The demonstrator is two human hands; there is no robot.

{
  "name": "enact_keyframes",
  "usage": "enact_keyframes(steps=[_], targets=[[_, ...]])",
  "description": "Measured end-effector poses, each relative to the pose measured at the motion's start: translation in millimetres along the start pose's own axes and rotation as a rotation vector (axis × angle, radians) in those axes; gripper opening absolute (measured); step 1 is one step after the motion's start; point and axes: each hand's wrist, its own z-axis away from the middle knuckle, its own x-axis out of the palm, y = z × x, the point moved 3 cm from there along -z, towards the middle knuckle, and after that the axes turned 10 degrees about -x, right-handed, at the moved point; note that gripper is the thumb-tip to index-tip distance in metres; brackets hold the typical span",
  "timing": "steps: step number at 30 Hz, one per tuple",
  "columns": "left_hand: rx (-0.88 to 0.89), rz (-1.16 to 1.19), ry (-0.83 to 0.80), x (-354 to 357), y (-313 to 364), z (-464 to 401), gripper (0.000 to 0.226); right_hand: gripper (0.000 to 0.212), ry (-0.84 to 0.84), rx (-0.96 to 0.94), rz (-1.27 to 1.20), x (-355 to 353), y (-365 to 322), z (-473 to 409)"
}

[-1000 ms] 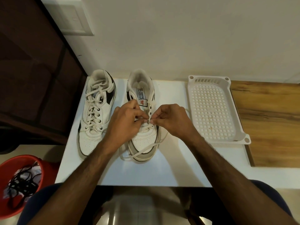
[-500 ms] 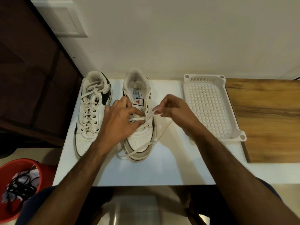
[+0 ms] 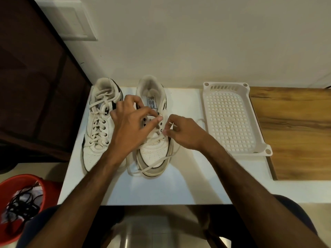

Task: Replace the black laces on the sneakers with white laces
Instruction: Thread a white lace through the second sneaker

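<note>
Two white sneakers stand side by side on a white tabletop (image 3: pixel 161 190) at centre frame. The left sneaker (image 3: pixel 99 122) is fully laced in white. The left hand (image 3: pixel 130 126) holds the right sneaker (image 3: pixel 154 151), fingers curled at its eyelets, while the right hand (image 3: pixel 184 133) pinches the white lace (image 3: pixel 155 162) beside them.

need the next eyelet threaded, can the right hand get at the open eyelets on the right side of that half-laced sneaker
Probably yes: the right hand pinches the white lace tip beside the half-laced white sneaker; the left hand holds its tongue side.
</note>
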Motion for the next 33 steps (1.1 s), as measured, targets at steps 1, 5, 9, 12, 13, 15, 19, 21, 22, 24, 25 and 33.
enact_keyframes(steps=[1, 5, 9, 12, 13, 15, 19, 21, 22, 24, 25, 33], targets=[[0.006, -0.046, -0.006, 2.2, 2.3, -0.3, 0.036, 0.016, 0.013, -0.037, 0.019, -2.3, -0.7, -1.7], [0.006, -0.088, -0.069, 10.8, -0.2, 2.2, 0.023, 0.013, 0.019, -0.083, 0.012, -5.4, 1.5, -1.9], [-0.080, 0.017, -0.127, 9.6, -3.1, -1.6, 0.016, 0.019, 0.272, -0.087, -0.983, -37.3, -4.5, 5.6], [-0.085, 0.018, -0.138, 7.5, -1.2, -2.1, 0.016, 0.023, 0.421, -0.041, -1.390, -63.3, 0.1, 15.1], [-0.088, 0.017, -0.140, 6.3, -1.0, -2.2, 0.016, 0.022, 0.444, -0.009, -1.166, -64.2, 1.9, 16.8], [-0.087, 0.011, -0.146, 5.0, -1.0, -2.9, 0.015, 0.023, 0.371, 0.045, -0.503, -53.2, 2.2, 19.1], [-0.070, 0.001, -0.152, 3.5, -1.1, -3.6, 0.014, 0.031, 0.120, 0.006, 0.058, -19.8, -3.9, 8.4], [-0.059, 0.013, -0.149, 3.7, -1.5, -3.8, 0.013, 0.023, 0.095, -0.024, 0.092, -10.9, -7.4, 3.6], [-0.056, 0.020, -0.148, 4.5, -2.7, -4.1, 0.013, 0.020, 0.089, -0.024, 0.097, -5.8, -6.1, 1.5], [-0.057, 0.035, -0.153, 4.8, -3.8, -4.6, 0.012, 0.016, 0.103, -0.019, 0.107, 2.7, -1.4, -1.0], [-0.056, 0.043, -0.156, 5.1, -4.1, -4.3, 0.013, 0.014, 0.108, -0.021, 0.114, 3.8, -0.2, -1.5], [-0.055, 0.049, -0.150, 3.7, -4.0, -3.8, 0.011, 0.014, 0.408, -0.131, -1.453, -45.5, -4.9, 8.9]])
